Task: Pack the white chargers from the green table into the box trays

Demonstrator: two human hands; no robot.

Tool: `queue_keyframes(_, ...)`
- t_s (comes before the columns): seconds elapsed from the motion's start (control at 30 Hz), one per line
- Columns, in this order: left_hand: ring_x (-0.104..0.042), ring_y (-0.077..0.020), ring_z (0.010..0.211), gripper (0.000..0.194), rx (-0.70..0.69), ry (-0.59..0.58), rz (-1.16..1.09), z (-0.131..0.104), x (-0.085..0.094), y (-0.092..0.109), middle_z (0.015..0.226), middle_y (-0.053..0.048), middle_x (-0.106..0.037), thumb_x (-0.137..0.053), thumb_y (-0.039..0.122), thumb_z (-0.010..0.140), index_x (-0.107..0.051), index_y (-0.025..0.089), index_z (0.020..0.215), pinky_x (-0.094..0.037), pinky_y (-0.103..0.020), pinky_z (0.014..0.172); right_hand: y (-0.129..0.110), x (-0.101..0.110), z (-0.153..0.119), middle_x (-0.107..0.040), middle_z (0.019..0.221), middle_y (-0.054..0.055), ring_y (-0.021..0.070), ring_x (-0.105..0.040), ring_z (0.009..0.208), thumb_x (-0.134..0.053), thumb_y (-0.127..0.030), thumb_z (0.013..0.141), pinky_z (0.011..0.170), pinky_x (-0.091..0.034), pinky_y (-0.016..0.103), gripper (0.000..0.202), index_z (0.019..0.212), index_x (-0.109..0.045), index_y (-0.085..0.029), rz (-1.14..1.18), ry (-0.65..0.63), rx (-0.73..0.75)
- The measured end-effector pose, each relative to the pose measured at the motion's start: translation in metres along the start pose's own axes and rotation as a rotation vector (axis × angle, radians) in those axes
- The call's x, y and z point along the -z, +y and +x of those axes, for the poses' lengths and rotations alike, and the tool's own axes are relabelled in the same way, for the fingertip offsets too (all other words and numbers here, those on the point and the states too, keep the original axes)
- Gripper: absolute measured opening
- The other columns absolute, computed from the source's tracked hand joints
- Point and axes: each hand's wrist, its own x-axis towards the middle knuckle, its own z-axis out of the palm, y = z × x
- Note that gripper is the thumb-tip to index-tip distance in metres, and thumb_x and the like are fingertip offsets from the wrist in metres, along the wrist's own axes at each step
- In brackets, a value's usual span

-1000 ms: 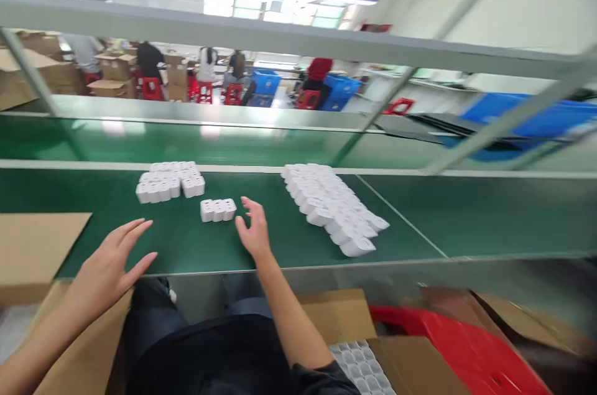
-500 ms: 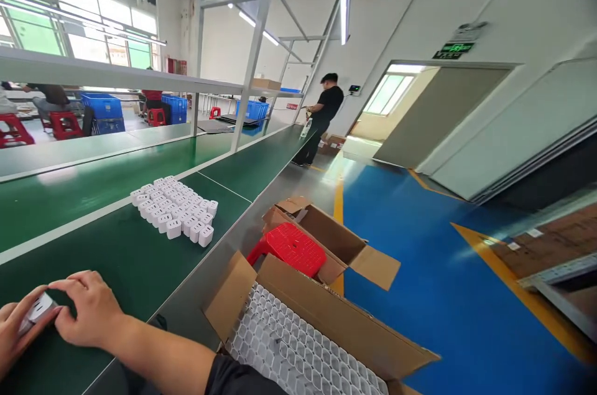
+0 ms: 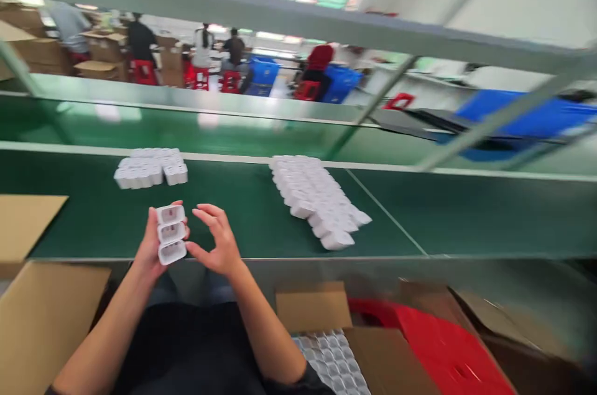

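Three white plastic housings (image 3: 171, 233) are stacked in a row in my left hand (image 3: 152, 242), their hollow openings facing me. Its fingers wrap round their left side and far end. My right hand (image 3: 217, 242) is just to the right of them, thumb and fingers spread, with nothing held; its thumb tip is close to the lowest housing. Beyond my hands, on the green work surface (image 3: 233, 214), stands a small group of white pieces (image 3: 149, 168). To the right lies a larger slanting group of white pieces (image 3: 317, 196), blurred by motion.
An open carton (image 3: 387, 351) with white pieces in trays is below the bench edge, beside a red stool (image 3: 448, 345). Cardboard (image 3: 28, 221) lies at the left. A metal frame rail (image 3: 280, 22) crosses above the bench. Several people sit in the background.
The view has swung left, bringing the bench and my hands nearer the centre. My right hand has come away from the white pieces and opened; the row of three housings now shows in my left hand.
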Motion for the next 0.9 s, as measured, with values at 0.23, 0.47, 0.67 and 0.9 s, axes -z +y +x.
queue_keyframes(0.23,-0.061,-0.0139,0.059,0.056,-0.016,0.022,-0.359,-0.035,0.013,0.007,0.076,0.000,-0.063,-0.056,0.066,0.088,-0.059,0.022,0.122,-0.053,-0.025,0.049,-0.043,-0.011,0.009,-0.045,0.143,0.013,0.0281,-0.049,0.130,-0.064,-0.039,0.090,0.101,-0.053,0.046,0.054,0.140,-0.049,-0.028,-0.060,-0.159,0.103)
queue_keyframes(0.47,-0.065,-0.0166,0.062,0.057,-0.144,0.180,-0.436,-0.064,0.050,0.011,0.086,-0.001,-0.069,-0.069,0.056,0.079,-0.061,0.020,0.122,-0.054,-0.028,0.054,-0.073,-0.045,0.046,-0.040,0.151,0.014,0.0322,-0.039,0.139,-0.059,-0.022,0.088,0.110,-0.045,0.053,0.032,0.120,-0.061,-0.021,-0.243,-0.489,0.367)
queue_keyframes(0.67,-0.066,-0.0196,0.095,0.058,-0.346,0.486,-0.337,-0.143,0.099,0.005,0.115,-0.006,-0.069,-0.060,0.060,0.087,-0.058,0.024,0.133,-0.054,-0.030,0.081,-0.109,-0.110,0.071,-0.042,0.150,0.015,0.0334,-0.041,0.138,-0.061,-0.019,0.086,0.105,-0.050,0.051,0.029,0.115,-0.060,-0.021,-0.084,-0.784,0.742)
queue_keyframes(0.9,-0.059,-0.0273,0.114,0.050,-0.361,1.416,0.901,-0.364,0.179,0.036,0.121,-0.010,-0.066,-0.049,0.053,0.095,-0.055,0.023,0.135,-0.043,-0.046,0.106,-0.147,-0.225,0.106,-0.050,0.134,0.015,0.0307,-0.055,0.117,-0.064,-0.016,0.084,0.092,-0.056,0.047,0.035,0.118,-0.060,-0.024,0.151,-0.888,1.005)
